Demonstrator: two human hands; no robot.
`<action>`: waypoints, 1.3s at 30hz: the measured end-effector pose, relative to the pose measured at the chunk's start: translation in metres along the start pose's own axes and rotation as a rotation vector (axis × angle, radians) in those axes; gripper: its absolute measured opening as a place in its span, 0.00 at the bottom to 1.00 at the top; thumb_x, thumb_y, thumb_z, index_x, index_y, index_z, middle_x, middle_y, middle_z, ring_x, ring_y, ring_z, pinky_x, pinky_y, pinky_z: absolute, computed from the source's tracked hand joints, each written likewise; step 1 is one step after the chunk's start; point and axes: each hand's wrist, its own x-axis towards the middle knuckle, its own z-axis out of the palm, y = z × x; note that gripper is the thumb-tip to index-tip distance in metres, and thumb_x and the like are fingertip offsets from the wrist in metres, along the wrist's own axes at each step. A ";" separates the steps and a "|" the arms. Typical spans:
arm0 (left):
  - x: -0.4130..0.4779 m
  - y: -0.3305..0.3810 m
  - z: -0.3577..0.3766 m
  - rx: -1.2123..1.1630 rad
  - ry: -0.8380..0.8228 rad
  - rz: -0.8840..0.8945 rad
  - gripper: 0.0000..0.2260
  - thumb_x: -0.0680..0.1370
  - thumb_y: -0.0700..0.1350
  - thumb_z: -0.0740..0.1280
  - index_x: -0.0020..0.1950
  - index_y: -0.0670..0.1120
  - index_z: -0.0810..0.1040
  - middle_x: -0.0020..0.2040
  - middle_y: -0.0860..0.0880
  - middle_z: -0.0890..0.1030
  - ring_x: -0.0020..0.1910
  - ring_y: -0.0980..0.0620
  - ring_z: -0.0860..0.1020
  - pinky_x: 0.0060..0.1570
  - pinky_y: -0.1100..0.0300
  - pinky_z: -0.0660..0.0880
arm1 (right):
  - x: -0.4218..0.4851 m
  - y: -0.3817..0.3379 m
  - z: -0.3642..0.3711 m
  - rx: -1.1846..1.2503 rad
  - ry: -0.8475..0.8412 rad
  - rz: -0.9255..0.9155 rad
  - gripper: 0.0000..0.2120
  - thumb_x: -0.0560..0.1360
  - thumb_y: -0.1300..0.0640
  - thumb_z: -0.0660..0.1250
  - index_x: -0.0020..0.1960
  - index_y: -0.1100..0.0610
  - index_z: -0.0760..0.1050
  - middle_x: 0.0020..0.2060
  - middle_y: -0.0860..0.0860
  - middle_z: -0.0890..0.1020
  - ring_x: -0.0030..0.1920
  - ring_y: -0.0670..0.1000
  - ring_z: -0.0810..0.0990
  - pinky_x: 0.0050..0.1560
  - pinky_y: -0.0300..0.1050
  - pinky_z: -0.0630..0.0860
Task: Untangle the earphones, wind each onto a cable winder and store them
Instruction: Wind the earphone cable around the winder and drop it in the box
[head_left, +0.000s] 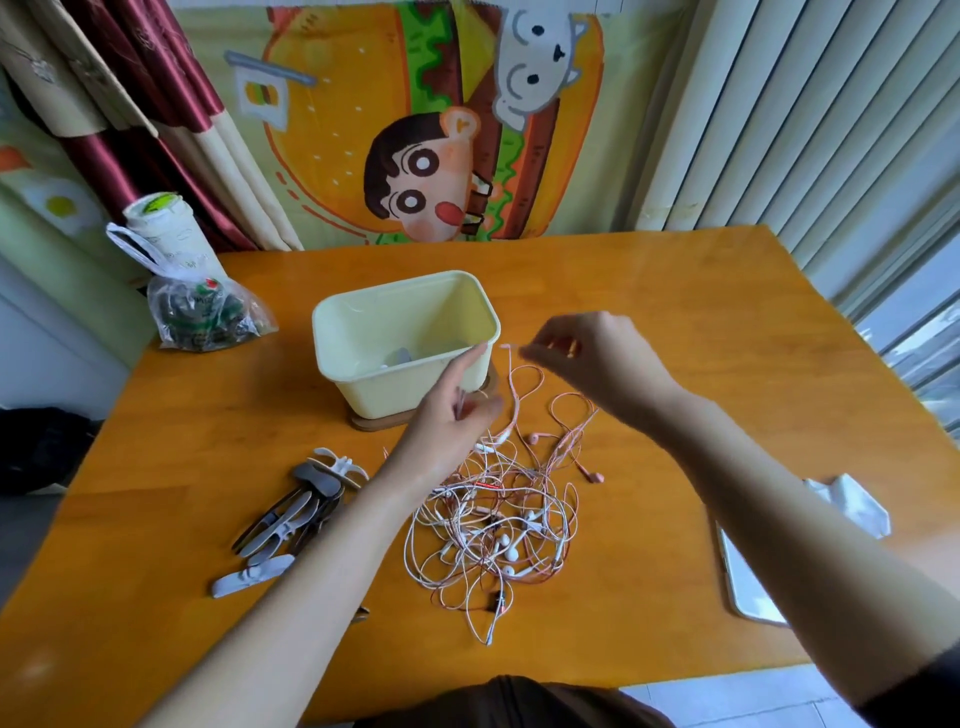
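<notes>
Several white and pink earphone cables (493, 525) lie tangled beneath both hands, towards the person. The right hand (587, 358) pinches the end of one thin pink cable (515, 400), which hangs nearly upright from its fingertips down into the tangle. The left hand (452, 415) is blurred just beside this cable; its grip I cannot tell.
</notes>
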 end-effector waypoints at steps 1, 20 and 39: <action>0.001 0.003 0.004 0.019 -0.023 0.028 0.20 0.80 0.44 0.64 0.67 0.64 0.63 0.37 0.47 0.68 0.38 0.55 0.72 0.39 0.71 0.69 | -0.003 -0.005 0.006 0.009 -0.054 -0.021 0.10 0.75 0.47 0.67 0.44 0.52 0.80 0.34 0.44 0.76 0.33 0.45 0.73 0.34 0.42 0.70; 0.014 -0.040 -0.046 -0.191 0.429 -0.193 0.13 0.84 0.39 0.54 0.43 0.44 0.74 0.30 0.48 0.65 0.30 0.53 0.66 0.43 0.57 0.74 | -0.058 0.100 0.061 0.140 -0.358 0.348 0.11 0.80 0.59 0.59 0.41 0.53 0.76 0.30 0.46 0.75 0.35 0.51 0.75 0.33 0.37 0.67; -0.002 -0.019 0.006 0.089 -0.125 -0.026 0.22 0.80 0.43 0.64 0.70 0.62 0.64 0.57 0.43 0.77 0.56 0.45 0.76 0.57 0.51 0.73 | -0.025 0.009 0.023 0.152 -0.090 0.038 0.09 0.77 0.49 0.65 0.43 0.51 0.80 0.27 0.40 0.73 0.26 0.43 0.68 0.28 0.36 0.65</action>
